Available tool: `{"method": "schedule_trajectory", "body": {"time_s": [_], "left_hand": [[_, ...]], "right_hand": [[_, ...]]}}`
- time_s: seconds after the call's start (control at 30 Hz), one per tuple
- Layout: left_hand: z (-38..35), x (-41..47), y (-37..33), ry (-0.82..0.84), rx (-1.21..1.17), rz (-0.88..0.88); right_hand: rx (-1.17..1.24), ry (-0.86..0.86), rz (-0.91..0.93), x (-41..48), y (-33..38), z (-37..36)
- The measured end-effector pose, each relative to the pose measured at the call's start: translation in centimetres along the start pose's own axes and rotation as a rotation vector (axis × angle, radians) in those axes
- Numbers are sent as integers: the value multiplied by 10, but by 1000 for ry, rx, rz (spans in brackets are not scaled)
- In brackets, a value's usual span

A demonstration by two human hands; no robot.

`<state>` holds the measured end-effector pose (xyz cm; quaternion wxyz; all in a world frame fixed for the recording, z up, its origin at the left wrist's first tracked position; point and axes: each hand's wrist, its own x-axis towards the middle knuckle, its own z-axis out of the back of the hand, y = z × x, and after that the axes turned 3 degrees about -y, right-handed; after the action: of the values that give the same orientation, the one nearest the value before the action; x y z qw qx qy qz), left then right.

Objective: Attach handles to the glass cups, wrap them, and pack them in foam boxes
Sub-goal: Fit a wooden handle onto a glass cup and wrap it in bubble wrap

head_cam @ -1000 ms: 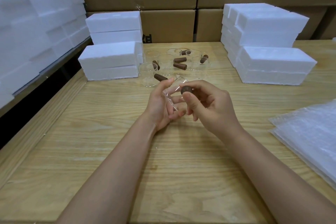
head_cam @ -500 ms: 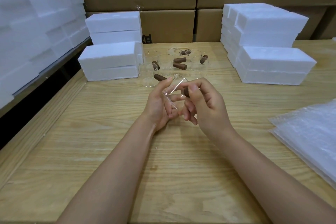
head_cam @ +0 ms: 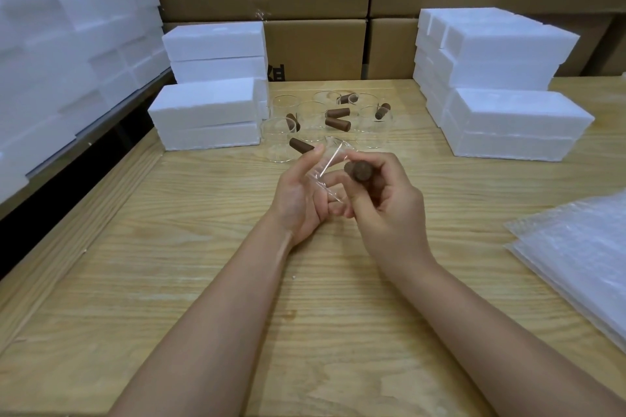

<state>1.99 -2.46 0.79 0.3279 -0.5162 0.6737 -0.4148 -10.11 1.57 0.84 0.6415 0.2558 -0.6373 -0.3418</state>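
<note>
A clear glass cup [head_cam: 333, 164] lies tilted in my left hand [head_cam: 301, 200], whose thumb and fingers hold it above the middle of the wooden table. My right hand [head_cam: 382, 210] pinches a brown cylindrical handle [head_cam: 358, 170] against the cup's side, its round end facing me. Behind the hands stand several more glass cups [head_cam: 281, 142] with brown handles [head_cam: 337, 124], some handles loose among them.
White foam boxes are stacked at back left [head_cam: 206, 112] and back right [head_cam: 508, 122]. A tall foam stack [head_cam: 67, 44] fills the left edge. Bubble wrap sheets [head_cam: 582, 254] lie at the right. Cardboard cartons [head_cam: 315, 47] line the back.
My right hand has turned the brown handle at the cup, its fingers shifting round it; the round end shows again. My left hand keeps the cup in place.
</note>
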Motion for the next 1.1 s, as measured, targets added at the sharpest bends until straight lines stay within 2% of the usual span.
{"method": "schedule_trajectory", "body": {"time_s": [0.17,0.3,0.5,0.63,0.9,1.0,1.1], "left_hand": [[2,-2,0,76,-72,-107],[-3,-2,3,117,41,-151],[-8,-2,11,3,252,-255],[-11,0,17,-46,406,-359],[-15,3,25,-182,724,-629],[-15,2,25,-198,745,-640],[-14,2,23,-215,697,-580]], "right_hand": [[-62,-160,-20,3,-3,4],[-90,-293,-71,10,-3,11],[63,-395,-379,18,-6,17],[305,-466,-595,25,-7,19],[388,-431,-840,31,-18,24],[368,-405,-861,31,-19,24],[379,-403,-813,32,-19,23]]}}
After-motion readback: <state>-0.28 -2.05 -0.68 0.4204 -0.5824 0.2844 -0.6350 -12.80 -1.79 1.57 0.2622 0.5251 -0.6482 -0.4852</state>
